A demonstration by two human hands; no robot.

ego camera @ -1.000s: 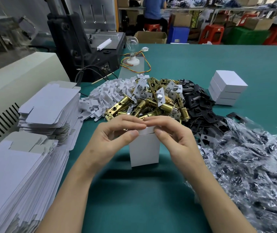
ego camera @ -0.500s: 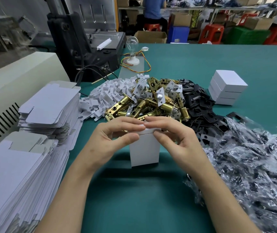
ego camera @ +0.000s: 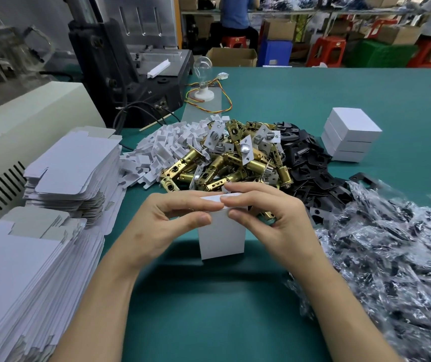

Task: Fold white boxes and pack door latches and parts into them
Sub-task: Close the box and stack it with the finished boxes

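A small white box (ego camera: 221, 236) stands upright on the green table (ego camera: 209, 309) in front of me. My left hand (ego camera: 164, 226) pinches its top edge from the left, thumb at the front and fingers over the top flap. My right hand (ego camera: 269, 218) pinches the same edge from the right; the fingertips of both hands meet over the flap. Behind the box lies a heap of brass door latches (ego camera: 225, 163). White plastic parts (ego camera: 162, 147) lie to the heap's left and black plates (ego camera: 308, 165) to its right.
Stacks of flat white box blanks (ego camera: 73, 168) fill the left side, with a larger stack (ego camera: 26, 270) nearer me. Clear bags of black parts (ego camera: 392, 257) cover the right. Three folded white boxes (ego camera: 350, 137) are stacked at the far right. A black machine (ego camera: 130, 69) and a bulb (ego camera: 202, 71) stand behind.
Both hands have stayed on the box top. The fingers have pressed the top flap lower and the fingertips have drawn a little closer together.
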